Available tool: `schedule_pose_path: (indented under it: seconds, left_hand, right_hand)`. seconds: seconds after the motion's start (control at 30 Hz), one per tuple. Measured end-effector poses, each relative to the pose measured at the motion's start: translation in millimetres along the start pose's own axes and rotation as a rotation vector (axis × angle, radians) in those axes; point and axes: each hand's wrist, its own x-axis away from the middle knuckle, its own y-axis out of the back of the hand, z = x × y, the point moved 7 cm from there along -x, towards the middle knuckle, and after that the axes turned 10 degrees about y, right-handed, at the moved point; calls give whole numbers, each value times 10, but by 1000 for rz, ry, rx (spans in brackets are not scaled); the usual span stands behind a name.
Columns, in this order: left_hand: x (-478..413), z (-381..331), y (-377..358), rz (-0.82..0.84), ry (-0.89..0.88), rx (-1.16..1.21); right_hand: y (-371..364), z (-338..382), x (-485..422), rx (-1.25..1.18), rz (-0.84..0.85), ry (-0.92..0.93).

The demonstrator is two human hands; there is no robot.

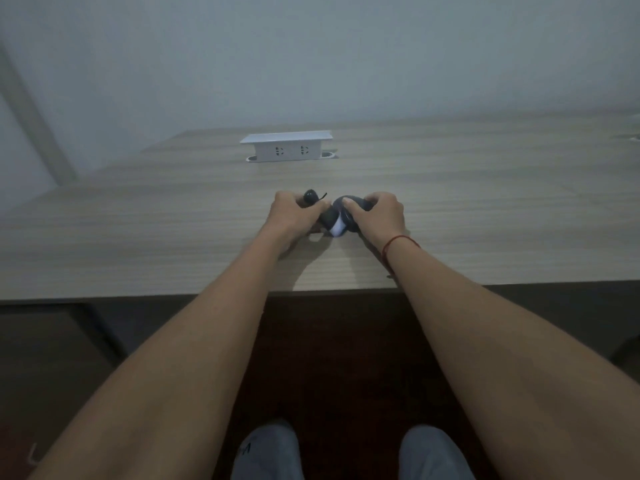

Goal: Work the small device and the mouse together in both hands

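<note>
1. Head view: both forearms reach forward over the near edge of the wooden bench (173,237), and the two hands meet on one dark bundle (337,216) that lies on the bench well short of the white socket box (286,147), almost straight toward the camera from it.
2. The dark bundle looks like soft fabric with a white patch on its near side; what it is exactly cannot be told. A small rounded dark end with a thin strand (311,196) sticks out on its far left, on the socket-box side.
3. Long axis: the bundle runs roughly left to right, parallel to the long face of the socket box, so each hand takes one end.
4. Left hand (294,213): its grip is clenched on the left end, knuckles up, fingers curled over and hiding that end.
5. Right hand (379,213): its grip grasps the right, bulkier end, thumb pressed on top toward the middle; a red string (398,242) circles the wrist.
6. Neither hand is nearer: both touch the bundle, wrists level, forearms converging symmetrically.
7. Below the bench edge, two grey-clad knees (266,452) show.
</note>
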Motion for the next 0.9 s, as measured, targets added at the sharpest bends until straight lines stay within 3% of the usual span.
schedule_pose_path:
  seconds: [0.13,0.2,0.3,0.43,0.5,0.67,0.73,0.9]
  left_hand:
    - [-12,-67,147,-332,-24,-128]
    - [3,-51,140,-410,-2,-136]
    - [3,1,82,-358,-4,-130]
    - [9,-14,83,-84,-45,-83]
    - [9,1,88,-30,-42,-36]
    - [64,-42,150,-391,-73,-100]
    - [58,-33,125,-408,-70,-120]
    - [70,-48,110,-77,-66,-78]
  right_hand:
    - [-29,30,31,-12,40,17]
    - [-33,49,45,0,50,28]
    - [-25,34,38,12,42,26]
    - [-28,14,23,33,30,4]
    - [-38,11,17,33,32,5]
    - [-76,-5,48,4,74,16]
    - [-76,-12,56,-12,68,20]
    - [-25,-22,28,25,42,5]
